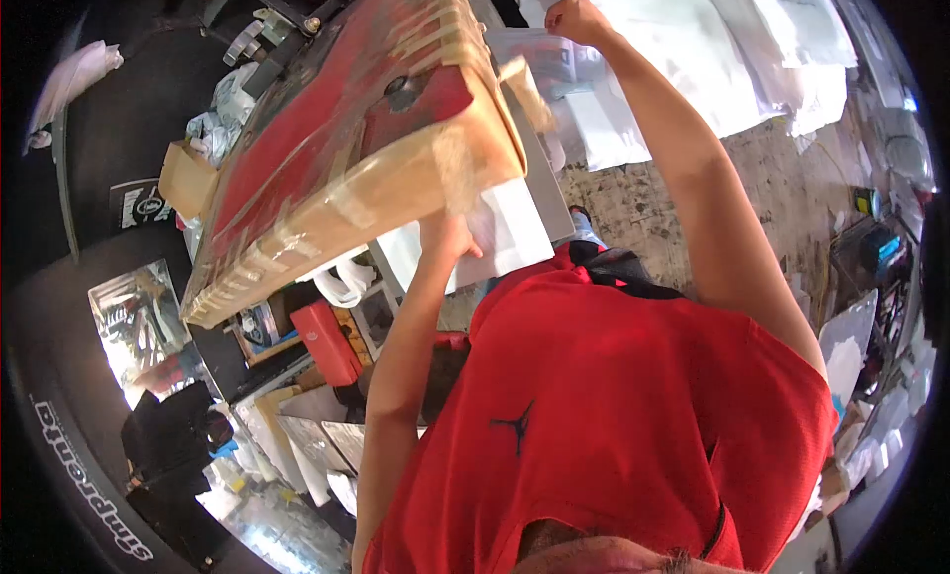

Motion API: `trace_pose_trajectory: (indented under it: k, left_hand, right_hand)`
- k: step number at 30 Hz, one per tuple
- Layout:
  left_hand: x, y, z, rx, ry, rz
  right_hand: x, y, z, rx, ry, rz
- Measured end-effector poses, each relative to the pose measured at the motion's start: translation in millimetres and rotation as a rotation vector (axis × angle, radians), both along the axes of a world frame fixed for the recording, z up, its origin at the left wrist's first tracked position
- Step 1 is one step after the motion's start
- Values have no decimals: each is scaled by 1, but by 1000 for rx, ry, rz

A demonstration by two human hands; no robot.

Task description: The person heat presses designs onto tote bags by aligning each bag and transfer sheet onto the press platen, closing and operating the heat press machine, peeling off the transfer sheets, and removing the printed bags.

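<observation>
My left hand [450, 238] rests on a white flat sheet or stack [510, 233], its thumb apart from the other fingers. The overhanging edge of a large taped cardboard piece [336, 213] partly hides those fingers. This cardboard has a red top with clear and brown tape along its rim and a dark round hole. My right hand [579, 22] is stretched far forward with curled fingers, next to clear plastic [534, 54]. What the curled fingers hold, if anything, cannot be made out.
White sheets or bags [683, 49] lie beyond my right arm, above a worn floor [643, 208]. A red box [327, 343] sits below the cardboard's near edge. Dark machine parts [262, 40] stand at upper left. Assorted clutter [876, 247] lines the right side.
</observation>
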State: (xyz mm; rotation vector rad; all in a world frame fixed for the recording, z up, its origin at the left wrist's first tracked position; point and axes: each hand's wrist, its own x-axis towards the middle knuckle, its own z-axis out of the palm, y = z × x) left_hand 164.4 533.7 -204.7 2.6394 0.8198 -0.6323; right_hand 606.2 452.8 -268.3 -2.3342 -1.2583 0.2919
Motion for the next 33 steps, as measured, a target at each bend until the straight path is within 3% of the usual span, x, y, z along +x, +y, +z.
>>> trace_pose_trajectory:
  k: [1,6,11,14,15,17,18,24,33]
  left_hand:
    - [2,3,-8,51,98,-4]
    - [7,-2,8,65,79,-22]
    - [7,-1,15,72,92,-42]
    - [4,-1,16,67,105,-52]
    - [3,0,14,77,94,-61]
    - [2,0,11,80,90,-67]
    - [2,1,9,92,94,-66]
    - [5,-3,14,59,72,-12]
    - [2,-2,8,40,48,6]
  right_hand:
    - [-1,-4,2,57,98,-48]
    - [-2,-16,17,163,351,-183]
    - [-11,-32,-4,40,232,-195]
    - [-25,-46,-30,45,-162,-109]
    - [-35,-49,-29,38,-157,-108]
    - [-57,-57,-25,195,95,-475]
    - [-70,-64,-26,119,138,-565]
    - [-157,-83,-92,56,324,-864]
    - [-132,-42,-124,27,188,-936]
